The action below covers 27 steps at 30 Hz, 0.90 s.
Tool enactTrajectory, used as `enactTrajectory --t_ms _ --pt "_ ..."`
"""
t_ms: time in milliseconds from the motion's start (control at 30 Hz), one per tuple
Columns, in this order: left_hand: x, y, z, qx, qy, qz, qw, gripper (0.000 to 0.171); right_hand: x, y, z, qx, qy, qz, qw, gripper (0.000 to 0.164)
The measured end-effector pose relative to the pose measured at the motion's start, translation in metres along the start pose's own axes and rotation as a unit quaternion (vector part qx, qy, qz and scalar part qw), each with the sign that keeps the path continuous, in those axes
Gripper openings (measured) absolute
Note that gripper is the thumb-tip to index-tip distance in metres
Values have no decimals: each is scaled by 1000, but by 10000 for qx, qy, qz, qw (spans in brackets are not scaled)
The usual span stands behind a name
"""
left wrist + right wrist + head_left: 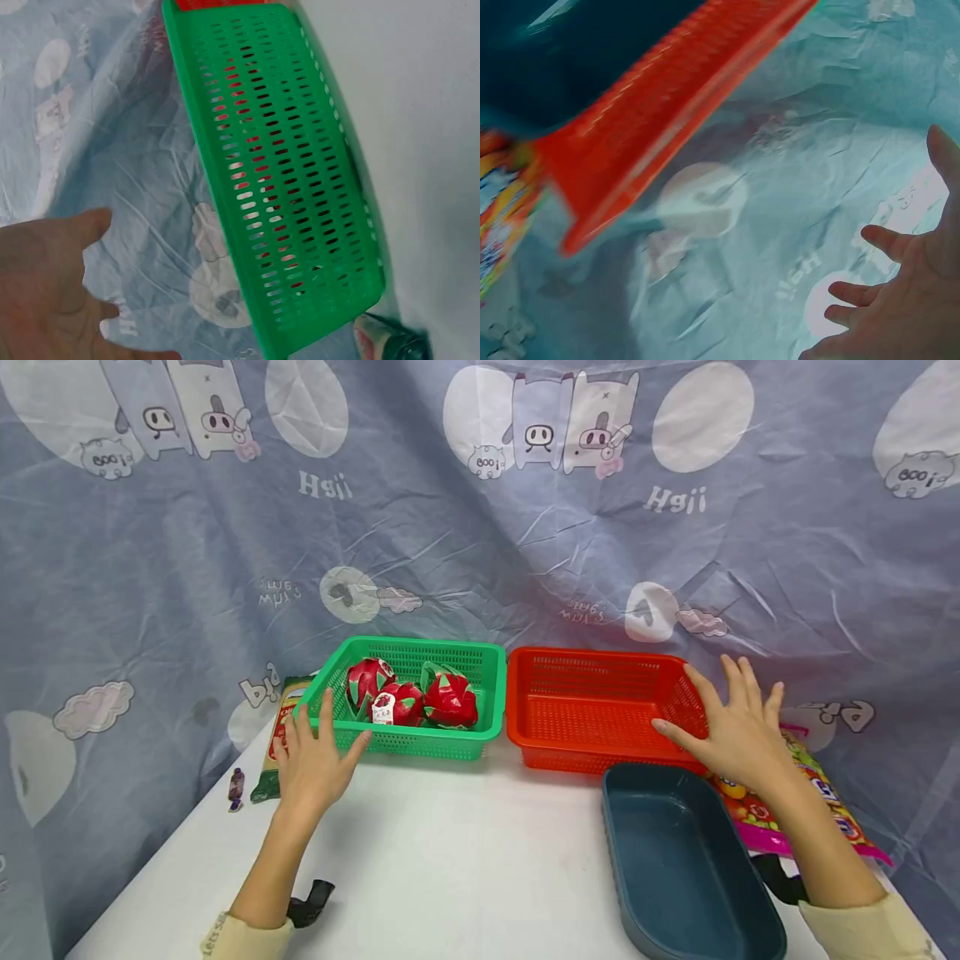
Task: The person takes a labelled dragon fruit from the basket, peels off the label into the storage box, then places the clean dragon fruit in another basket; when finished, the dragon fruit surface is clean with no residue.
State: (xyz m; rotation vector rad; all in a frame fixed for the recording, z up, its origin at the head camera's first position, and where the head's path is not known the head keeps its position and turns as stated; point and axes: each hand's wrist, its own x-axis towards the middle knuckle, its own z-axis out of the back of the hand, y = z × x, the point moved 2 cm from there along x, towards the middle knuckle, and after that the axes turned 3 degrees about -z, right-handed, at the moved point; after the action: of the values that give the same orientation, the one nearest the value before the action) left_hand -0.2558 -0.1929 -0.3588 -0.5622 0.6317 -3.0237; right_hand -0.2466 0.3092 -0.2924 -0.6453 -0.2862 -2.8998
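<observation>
My left hand hovers with spread fingers at the near left corner of a green basket, holding nothing. Inside that basket lie three red, green-leaved objects that look like wrapped dragon fruit; one bears a white label. In the left wrist view the left hand appears apart from the basket's slotted wall. On the other side, my right hand is raised, fingers spread, by the right end of a red basket with nothing in it. The right wrist view shows the right hand touching nothing.
A dark blue tray stands in front of the red basket. Colourful snack bags lie under the right forearm. A green and red packet and a small wrapped candy lie at the left. Behind hangs a patterned cloth.
</observation>
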Motion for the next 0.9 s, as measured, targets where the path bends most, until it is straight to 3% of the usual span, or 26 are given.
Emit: enactTrajectory --t_ms 200,367,567,767,900 --pt "5 12 -15 -270 -495 987 9935 91 48 46 -8 665 48 363 9971 86" --pt "18 24 -38 -530 -595 1527 9851 97 94 96 -37 1744 198 537 9830 86" --pt "29 42 -59 -715 -893 1828 9765 101 139 160 -87 2896 558 647 9533 86" --pt "39 45 -73 -1259 -655 1764 9740 104 156 197 -140 3664 989 -55 9252 90" --pt "44 44 -80 -1628 -603 1702 9700 106 157 210 -169 3850 1126 -381 9153 94"
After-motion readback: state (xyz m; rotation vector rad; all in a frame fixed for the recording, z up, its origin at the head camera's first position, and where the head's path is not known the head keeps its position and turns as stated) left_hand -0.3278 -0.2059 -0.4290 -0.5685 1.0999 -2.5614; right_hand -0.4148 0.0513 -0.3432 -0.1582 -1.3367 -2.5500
